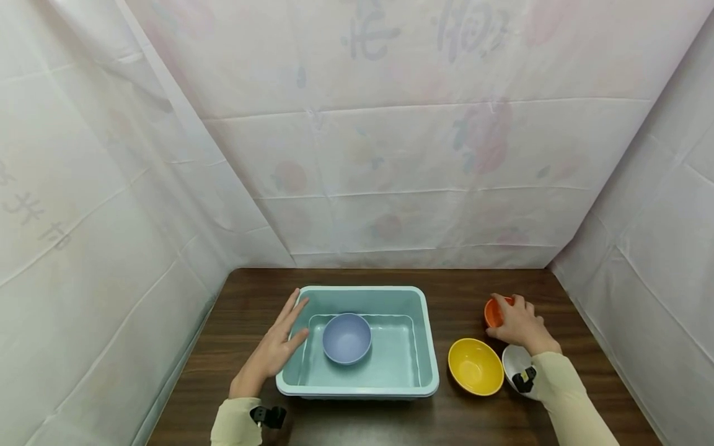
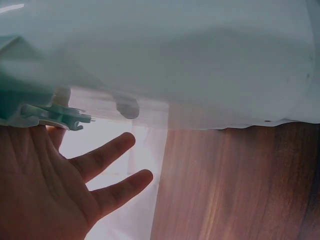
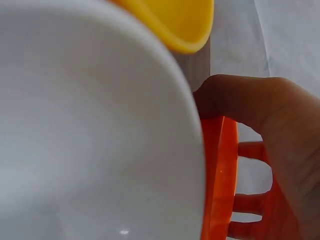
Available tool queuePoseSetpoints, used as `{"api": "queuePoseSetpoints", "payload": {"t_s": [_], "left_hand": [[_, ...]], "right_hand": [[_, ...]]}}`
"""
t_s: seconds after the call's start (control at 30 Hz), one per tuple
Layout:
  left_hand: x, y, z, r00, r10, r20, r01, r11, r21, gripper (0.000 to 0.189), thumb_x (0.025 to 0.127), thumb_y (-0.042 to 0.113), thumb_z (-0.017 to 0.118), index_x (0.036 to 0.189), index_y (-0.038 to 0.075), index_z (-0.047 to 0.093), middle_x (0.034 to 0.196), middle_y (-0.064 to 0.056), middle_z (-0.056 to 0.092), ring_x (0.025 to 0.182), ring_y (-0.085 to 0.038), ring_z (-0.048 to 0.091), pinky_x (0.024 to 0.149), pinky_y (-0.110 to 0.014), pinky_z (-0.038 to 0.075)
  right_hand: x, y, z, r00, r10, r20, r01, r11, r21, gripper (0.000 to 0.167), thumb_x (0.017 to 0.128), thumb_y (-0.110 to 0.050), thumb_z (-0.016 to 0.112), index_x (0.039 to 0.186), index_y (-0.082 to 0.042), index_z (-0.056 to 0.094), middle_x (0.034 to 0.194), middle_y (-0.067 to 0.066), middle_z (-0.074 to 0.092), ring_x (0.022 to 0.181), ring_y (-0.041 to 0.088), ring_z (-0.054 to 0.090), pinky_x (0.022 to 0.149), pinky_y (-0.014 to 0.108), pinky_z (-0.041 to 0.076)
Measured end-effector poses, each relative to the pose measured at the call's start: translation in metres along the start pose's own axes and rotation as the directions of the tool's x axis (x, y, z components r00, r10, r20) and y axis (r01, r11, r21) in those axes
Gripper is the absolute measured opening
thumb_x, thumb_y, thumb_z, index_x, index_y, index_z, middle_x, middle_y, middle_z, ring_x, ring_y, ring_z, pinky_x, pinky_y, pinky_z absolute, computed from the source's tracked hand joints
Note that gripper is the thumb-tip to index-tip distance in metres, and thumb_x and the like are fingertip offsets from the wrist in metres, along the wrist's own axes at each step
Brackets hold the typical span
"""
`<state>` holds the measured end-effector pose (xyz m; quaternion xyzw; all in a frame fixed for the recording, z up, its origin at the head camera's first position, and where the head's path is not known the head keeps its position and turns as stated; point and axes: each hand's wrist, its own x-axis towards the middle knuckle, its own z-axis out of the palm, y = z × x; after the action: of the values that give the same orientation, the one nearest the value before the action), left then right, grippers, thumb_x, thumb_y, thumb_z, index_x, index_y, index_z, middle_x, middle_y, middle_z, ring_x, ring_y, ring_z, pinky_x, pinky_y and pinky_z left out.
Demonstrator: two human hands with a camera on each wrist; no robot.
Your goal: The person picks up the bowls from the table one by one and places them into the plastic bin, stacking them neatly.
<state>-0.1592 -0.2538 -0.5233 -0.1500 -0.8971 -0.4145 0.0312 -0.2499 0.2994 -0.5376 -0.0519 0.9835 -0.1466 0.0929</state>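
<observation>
A lavender bowl (image 1: 347,339) sits inside the light teal plastic tub (image 1: 357,391), left of its middle. Along the tub's left rim lies my left hand (image 1: 274,348), fingers straight and spread. In the left wrist view two fingers (image 2: 107,156) of it stretch out beside the tub wall (image 2: 215,75). At the right, my right hand (image 1: 521,322) grips an orange bowl (image 1: 493,314) from above. The right wrist view has its thumb at one side of the orange bowl (image 3: 222,175) and fingers at the other, with a white bowl (image 3: 100,125) covering part.
A yellow bowl (image 1: 476,367) stands between the tub and the right forearm. The white bowl (image 1: 515,361) is partly beneath the right wrist. All of this rests on a dark wooden table (image 1: 457,297), with white printed sheets (image 1: 435,155) hanging behind and at both sides.
</observation>
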Motion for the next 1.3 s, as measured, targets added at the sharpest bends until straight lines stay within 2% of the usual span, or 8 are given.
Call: {"api": "queuePoseSetpoints", "payload": {"t_s": [0.17, 0.6, 0.87, 1.3], "left_hand": [[0.000, 0.000, 0.000, 1.000, -0.007, -0.001, 0.007, 1.000, 0.006, 0.066, 0.107, 0.036, 0.055, 0.164, 0.013, 0.029, 0.175, -0.005, 0.004, 0.158, -0.041, 0.016, 0.115, -0.071, 0.030], [0.001, 0.001, 0.000, 1.000, 0.001, 0.003, 0.000, 1.000, -0.009, 0.067, 0.107, 0.035, 0.055, 0.164, 0.012, 0.028, 0.175, -0.006, 0.003, 0.158, -0.042, 0.014, 0.115, -0.071, 0.029], [0.001, 0.000, 0.000, 1.000, 0.011, -0.001, -0.011, 1.000, -0.009, 0.066, 0.107, 0.033, 0.055, 0.164, 0.012, 0.028, 0.175, -0.007, 0.003, 0.157, -0.043, 0.016, 0.115, -0.072, 0.029], [0.001, -0.001, 0.001, 1.000, 0.001, -0.002, -0.001, 1.000, -0.004, 0.066, 0.107, 0.034, 0.055, 0.164, 0.012, 0.029, 0.175, -0.007, 0.004, 0.158, -0.042, 0.015, 0.116, -0.072, 0.027]], "right_hand": [[0.002, -0.007, -0.002, 1.000, -0.024, -0.013, 0.024, 1.000, -0.006, 0.090, 0.081, -0.038, 0.082, 0.155, -0.012, 0.038, 0.147, 0.047, 0.023, 0.128, 0.069, 0.029, 0.088, 0.083, 0.037], [-0.001, -0.027, -0.016, 0.996, -0.064, -0.068, 0.062, 0.997, -0.037, 0.089, 0.080, -0.035, 0.082, 0.155, -0.012, 0.039, 0.151, 0.043, 0.024, 0.131, 0.068, 0.027, 0.090, 0.083, 0.035], [-0.007, -0.040, -0.028, 0.988, -0.107, -0.107, 0.102, 0.993, -0.051, 0.087, 0.079, -0.033, 0.081, 0.154, -0.014, 0.041, 0.151, 0.041, 0.026, 0.131, 0.067, 0.029, 0.086, 0.078, 0.037], [-0.019, -0.059, -0.049, 0.983, -0.153, -0.102, 0.145, 0.986, -0.086, 0.088, 0.079, -0.036, 0.082, 0.155, -0.015, 0.043, 0.153, 0.039, 0.026, 0.134, 0.065, 0.029, 0.091, 0.081, 0.036]]}}
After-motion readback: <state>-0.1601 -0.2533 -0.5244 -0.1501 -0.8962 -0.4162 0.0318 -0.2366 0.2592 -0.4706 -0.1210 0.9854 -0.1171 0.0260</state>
